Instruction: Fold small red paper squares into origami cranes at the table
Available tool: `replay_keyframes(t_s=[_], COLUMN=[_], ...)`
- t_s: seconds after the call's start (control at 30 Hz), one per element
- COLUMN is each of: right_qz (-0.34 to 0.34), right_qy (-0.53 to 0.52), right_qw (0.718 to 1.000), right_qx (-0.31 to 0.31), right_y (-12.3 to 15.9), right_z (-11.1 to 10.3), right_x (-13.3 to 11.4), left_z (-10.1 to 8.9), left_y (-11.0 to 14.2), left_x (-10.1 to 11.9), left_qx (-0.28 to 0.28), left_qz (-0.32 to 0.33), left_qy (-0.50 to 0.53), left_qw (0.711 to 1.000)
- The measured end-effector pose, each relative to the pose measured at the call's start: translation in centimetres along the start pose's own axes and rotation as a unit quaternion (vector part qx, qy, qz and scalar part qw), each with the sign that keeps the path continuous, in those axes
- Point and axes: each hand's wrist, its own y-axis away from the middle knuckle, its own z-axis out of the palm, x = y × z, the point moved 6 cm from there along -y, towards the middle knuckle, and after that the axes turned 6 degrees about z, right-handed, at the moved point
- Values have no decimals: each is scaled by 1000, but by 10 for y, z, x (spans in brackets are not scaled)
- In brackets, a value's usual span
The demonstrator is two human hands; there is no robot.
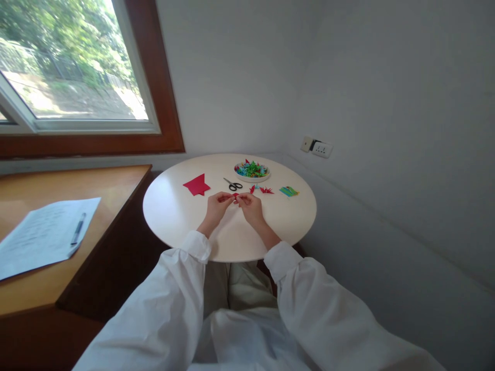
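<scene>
Left hand [218, 202] and right hand [249, 202] meet near the middle of the round surface [232, 242], fingertips pinched close around one small red paper piece [235, 195]! Scissors [232, 184] at twelve o'clock, just beyond the fingers: an outward nudge could shove them. Red paper [197, 185] at ten, bowl [253, 180] at one. Here's the danger: uneven pulling could tear that little piece, and a slackening pinch could drop it.

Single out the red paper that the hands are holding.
It is the small red paper piece pinched between the left hand and right hand; the larger flat red paper and spiky red folded paper pieces lie unheld on the round pale table.
</scene>
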Motion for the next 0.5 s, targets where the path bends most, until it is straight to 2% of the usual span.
replay_keyframes(t_s=[0.2, 0.5], right_qz=[-34, -98], right_qy=[-20, -67], right_qw=[999, 993], right_qx=[7, 2], right_y=[-26, -75], right_z=[0, 11], right_x=[-31, -83], left_z=[10, 17], left_y=[-26, -81], left_x=[32, 73], left_qx=[2, 6], left_qz=[25, 71], left_qy=[11, 21], left_qw=[1000, 997])
